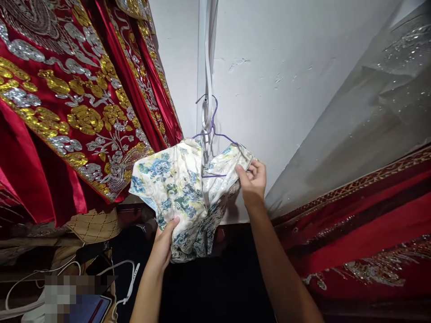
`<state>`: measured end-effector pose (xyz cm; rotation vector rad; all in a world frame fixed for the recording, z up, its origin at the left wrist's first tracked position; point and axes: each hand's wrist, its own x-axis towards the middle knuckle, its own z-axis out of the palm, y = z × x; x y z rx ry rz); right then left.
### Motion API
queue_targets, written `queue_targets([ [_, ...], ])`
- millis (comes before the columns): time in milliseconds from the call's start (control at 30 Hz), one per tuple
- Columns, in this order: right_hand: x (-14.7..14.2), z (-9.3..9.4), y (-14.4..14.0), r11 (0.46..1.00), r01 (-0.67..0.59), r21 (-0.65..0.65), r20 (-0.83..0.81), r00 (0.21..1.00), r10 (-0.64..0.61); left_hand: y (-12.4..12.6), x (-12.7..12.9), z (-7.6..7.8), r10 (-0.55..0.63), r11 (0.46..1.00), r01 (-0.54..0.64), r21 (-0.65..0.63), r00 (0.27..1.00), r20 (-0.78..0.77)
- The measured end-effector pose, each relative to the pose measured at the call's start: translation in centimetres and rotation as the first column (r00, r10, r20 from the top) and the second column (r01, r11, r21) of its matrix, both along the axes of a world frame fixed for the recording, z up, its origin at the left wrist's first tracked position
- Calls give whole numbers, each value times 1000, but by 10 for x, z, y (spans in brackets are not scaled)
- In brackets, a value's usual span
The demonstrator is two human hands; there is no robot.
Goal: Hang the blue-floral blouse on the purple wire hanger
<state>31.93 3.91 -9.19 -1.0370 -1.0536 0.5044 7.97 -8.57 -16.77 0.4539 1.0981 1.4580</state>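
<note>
A short-sleeved floral blouse, cream with blue and green flowers, hangs on a purple hanger against the wall. The hanger's hook is at a white cable strung down the wall; how it is held there is hard to see. My left hand grips the blouse's lower left side, thumb on the front and fingers hidden behind the cloth. At the other side, my right hand pinches the shoulder or sleeve edge between thumb and fingers. The blouse's front opening is spread, showing part of the hanger's lower bar.
Red garments with gold and silver sequins hang close on the left. To the right are a sheer plastic cover and more red embroidered cloth. White cables and a tablet-like screen lie at lower left.
</note>
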Motion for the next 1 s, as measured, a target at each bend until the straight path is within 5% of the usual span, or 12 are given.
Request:
queue_targets([
  [133, 0, 24, 9, 990, -108, -87, 207, 970, 124, -3, 3, -2, -13, 1000, 13, -21, 1000, -21],
  [267, -25, 54, -4, 981, -175, -79, 491, 850, 191, -3, 12, -5, 30, 998, -32, -45, 998, -50],
  [400, -51, 60, -24, 926, -346, -152, 521, 768, 372, -1, 19, -1, 16, 1000, -15, 11, 998, -54],
  [500, -53, 31, -42, 929, -365, -64, 281, 886, 368, -2, 19, 2, 17, 1000, -17, 3, 998, -63],
  [567, -49, -5, -57, 971, -238, 25, 10, 971, 238, -4, 19, -1, 36, 999, -35, 6, 997, -64],
  [633, -45, -46, -71, 994, -101, -32, -175, 980, 94, -7, 19, -5, 45, 999, -45, 7, 997, -67],
  [667, -44, -65, -78, 978, -159, -133, -203, 971, 130, -7, 19, -8, 28, 1000, -28, 8, 998, -60],
  [733, -46, -94, -87, 836, -426, -347, -191, 904, 382, -8, 20, -11, -35, 999, 35, 20, 999, -29],
  [800, -50, -107, -90, 672, -582, -457, -152, 796, 585, -8, 20, -12, -85, 995, 84, 54, 996, 16],
  [833, -53, -108, -90, 642, -604, -472, -128, 768, 627, -8, 20, -11, -90, 994, 87, 68, 995, 33],
  [933, -55, -101, -90, 659, -583, -476, -92, 778, 621, -6, 18, -11, -64, 995, 61, 74, 997, 36],
  [1000, -52, -97, -91, 622, -592, -512, -105, 762, 639, -4, 17, -16, 56, 994, -50, 94, 997, -56],
])
